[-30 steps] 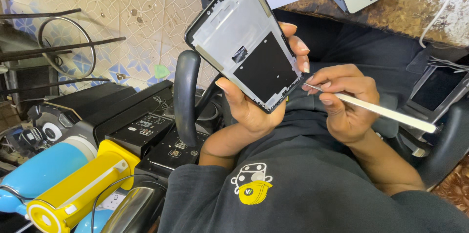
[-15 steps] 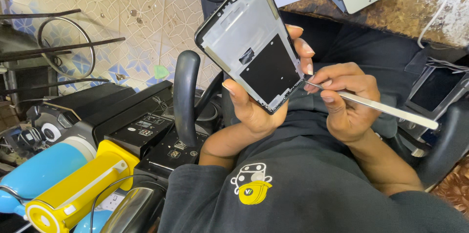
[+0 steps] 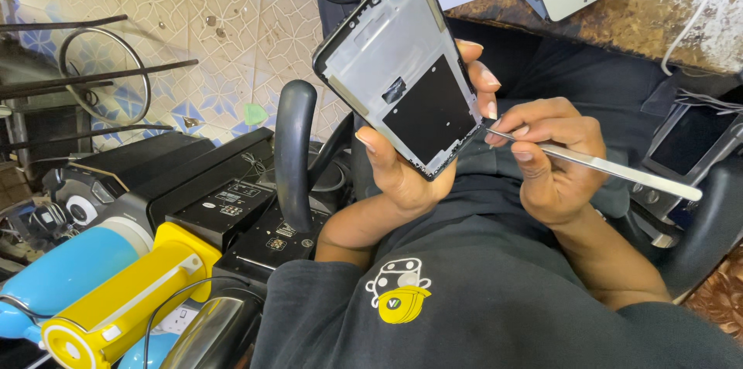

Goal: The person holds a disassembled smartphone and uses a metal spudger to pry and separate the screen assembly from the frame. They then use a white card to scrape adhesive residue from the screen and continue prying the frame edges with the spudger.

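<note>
**Tweezers at the edge of the bare phone frame**

My left hand grips a black-rimmed, grey metal phone frame with a black rectangular patch, held up in front of my chest and tilted, its top end away from me. My thumb presses the near left edge and my fingers wrap the right edge. The frame looks stripped: I see no screen or board in it, only bare metal, the dark patch and 1 small cut-out near the middle. I judge the emptying largely done, with edge work at the lower right corner left.

My right hand is closed in a pen-like pinch around long silver metal tweezers. Their tip sits at the frame's lower right edge, just beside my left fingertips; the tail points off to my right. My right wrist is bent, forearm resting across my dark shirt.

Near my left elbow stand a black chair armrest, black equipment boxes and a yellow and blue torch-like device.
</note>
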